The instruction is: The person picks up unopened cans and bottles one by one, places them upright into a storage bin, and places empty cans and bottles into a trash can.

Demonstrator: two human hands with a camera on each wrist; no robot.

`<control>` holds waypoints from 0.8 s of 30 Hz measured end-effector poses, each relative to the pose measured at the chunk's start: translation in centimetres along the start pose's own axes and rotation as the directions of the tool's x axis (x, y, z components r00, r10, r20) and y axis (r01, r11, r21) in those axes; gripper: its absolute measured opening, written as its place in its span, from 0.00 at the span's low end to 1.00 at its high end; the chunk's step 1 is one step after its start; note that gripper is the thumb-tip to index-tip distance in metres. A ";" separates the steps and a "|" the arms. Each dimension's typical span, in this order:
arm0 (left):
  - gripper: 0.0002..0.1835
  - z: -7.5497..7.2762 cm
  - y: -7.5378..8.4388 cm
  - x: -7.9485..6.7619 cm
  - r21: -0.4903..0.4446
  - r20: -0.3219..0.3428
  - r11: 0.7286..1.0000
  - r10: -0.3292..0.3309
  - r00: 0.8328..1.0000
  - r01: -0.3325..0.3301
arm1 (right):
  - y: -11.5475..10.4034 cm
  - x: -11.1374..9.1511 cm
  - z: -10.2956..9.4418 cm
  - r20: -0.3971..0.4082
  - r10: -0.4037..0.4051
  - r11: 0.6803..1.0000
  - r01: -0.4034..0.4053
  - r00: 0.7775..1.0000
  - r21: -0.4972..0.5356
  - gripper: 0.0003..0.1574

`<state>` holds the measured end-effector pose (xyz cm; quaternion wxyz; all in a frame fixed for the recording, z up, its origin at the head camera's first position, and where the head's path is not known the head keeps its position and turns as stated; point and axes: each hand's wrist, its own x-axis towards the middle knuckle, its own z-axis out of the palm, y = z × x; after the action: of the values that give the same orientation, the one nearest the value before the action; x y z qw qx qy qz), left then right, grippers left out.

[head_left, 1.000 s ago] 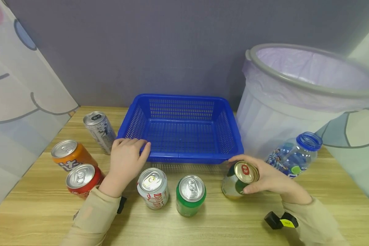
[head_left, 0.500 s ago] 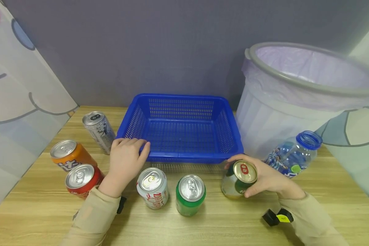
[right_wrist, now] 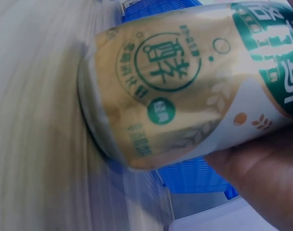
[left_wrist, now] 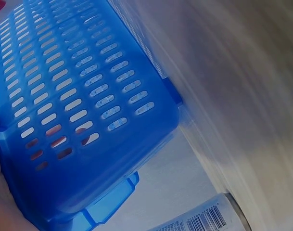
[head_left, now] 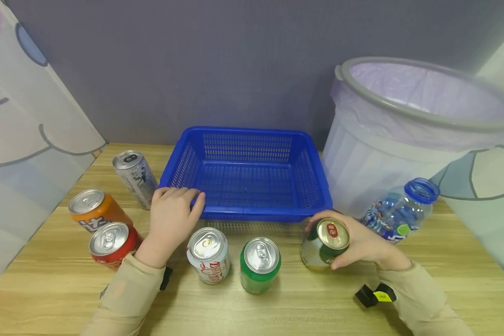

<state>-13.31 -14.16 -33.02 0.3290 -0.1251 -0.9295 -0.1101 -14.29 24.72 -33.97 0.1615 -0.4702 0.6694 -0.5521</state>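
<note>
My left hand [head_left: 174,215] grips the front left corner of the blue plastic basket [head_left: 252,212]. Through the slots of the basket's wall [left_wrist: 88,159], the left wrist view shows fingertips inside it. The right hand [head_left: 363,242] curls around a gold, white and green drink can [head_left: 319,252], standing just in front of the basket's right corner. In the right wrist view the can's printed side [right_wrist: 170,86] fills the middle, its base close to the table. A silver-white cola can [head_left: 212,266] and a green can [head_left: 259,280] stand upright between the hands.
Left of the basket stand a slim silver can [head_left: 138,182], an orange can [head_left: 109,212] and a red can [head_left: 128,242]. A tilted blue-rimmed bottle [head_left: 403,212] is behind the right hand. A large lined bin [head_left: 361,158] stands at the right, and a grey wall [head_left: 235,60] behind.
The right hand and the gold can have shifted slightly left, and the wrist has moved in with them. My left hand keeps its hold on the basket; the other cans stay put.
</note>
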 end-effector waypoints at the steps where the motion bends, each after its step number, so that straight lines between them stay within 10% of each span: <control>1: 0.20 0.0 0.0 0.0 0.000 -0.002 1.000 0.001 1.000 -0.001 | 0.0 0.0 0.0 -0.002 0.000 1.000 0.000 1.000 -0.011 0.48; 24: 0.20 0.1 0.0 0.0 0.005 -0.002 1.000 -0.004 1.000 0.004 | 1.1 0.6 0.9 -0.062 -0.179 0.977 0.170 0.982 -0.131 0.45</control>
<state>-13.35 -14.10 -33.04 0.3300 -0.1223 -0.9297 -0.1084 -14.42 23.62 -35.09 0.0582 -0.5157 0.6643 -0.5380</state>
